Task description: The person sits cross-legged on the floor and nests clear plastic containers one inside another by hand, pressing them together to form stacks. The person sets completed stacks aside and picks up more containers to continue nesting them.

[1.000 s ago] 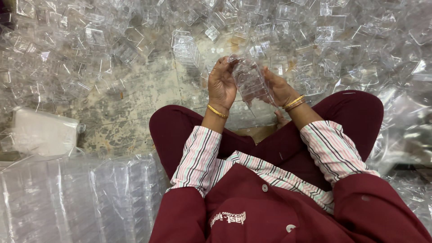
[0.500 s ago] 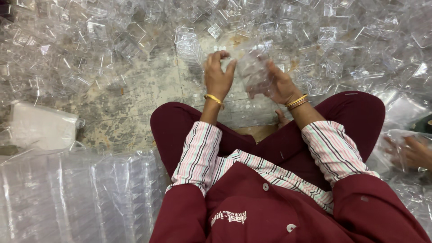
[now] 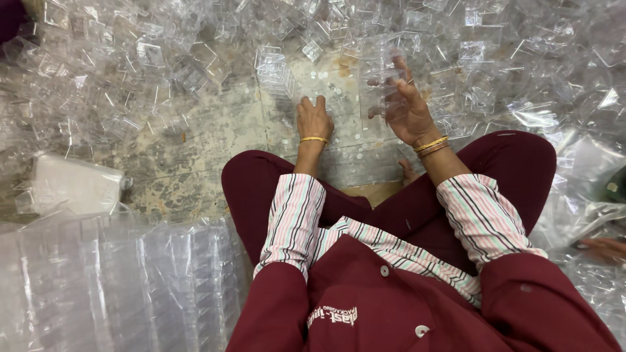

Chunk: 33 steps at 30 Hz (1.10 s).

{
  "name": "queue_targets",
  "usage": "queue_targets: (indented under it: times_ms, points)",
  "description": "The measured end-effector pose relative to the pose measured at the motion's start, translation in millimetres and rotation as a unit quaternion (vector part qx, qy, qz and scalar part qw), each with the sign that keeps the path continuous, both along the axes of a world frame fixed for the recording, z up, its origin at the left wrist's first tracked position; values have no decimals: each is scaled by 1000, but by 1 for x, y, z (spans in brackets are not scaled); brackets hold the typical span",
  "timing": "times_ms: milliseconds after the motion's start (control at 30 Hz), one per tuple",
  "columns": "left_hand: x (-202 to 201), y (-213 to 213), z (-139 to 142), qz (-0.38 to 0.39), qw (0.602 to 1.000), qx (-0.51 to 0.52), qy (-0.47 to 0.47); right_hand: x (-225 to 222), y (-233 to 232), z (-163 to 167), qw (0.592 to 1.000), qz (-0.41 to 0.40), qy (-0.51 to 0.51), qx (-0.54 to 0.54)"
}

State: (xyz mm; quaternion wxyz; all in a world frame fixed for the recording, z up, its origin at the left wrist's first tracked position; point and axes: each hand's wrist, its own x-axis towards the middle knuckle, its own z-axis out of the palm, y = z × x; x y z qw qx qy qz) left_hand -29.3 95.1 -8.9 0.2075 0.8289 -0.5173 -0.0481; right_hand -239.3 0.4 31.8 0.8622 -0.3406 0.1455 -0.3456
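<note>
Clear plastic tray (image 3: 381, 78), gripped upright at its edge by the right hand (image 3: 407, 107), looks light, thin, flexible and slippery; the left hand (image 3: 314, 120) rests curled, empty, on the floor (image 3: 195, 150).

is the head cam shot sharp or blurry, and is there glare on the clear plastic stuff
Head view: mostly sharp, evenly lit, no hard shadows. The left hand and sleeves are crisp; the right hand is slightly soft behind the clear plastic box it holds. White glare speckles the loose clear plastic pieces and the stacked sheets; the edges bow a little.
</note>
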Motion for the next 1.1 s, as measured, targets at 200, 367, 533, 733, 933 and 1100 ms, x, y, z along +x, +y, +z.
queue_targets:
  times_ms: [200,367,533,733,933,1100]
  points:
    - [8,-10,23,94,935,-209,271,-5,-3,-1,998,45,-36,21]
    - [45,3,43,0,662,-469,585,1,-2,5,949,97,193,-227]
    - [32,3,27,-80,821,-330,459,7,12,10,885,113,298,-338]
    - [3,0,31,-115,704,-360,602,11,17,7,899,91,245,-352]
    - [-33,3,58,-161,683,-378,604,13,15,3,988,118,80,-53]
    - [-53,2,54,-148,803,-359,451,3,12,-6,988,146,-41,7]
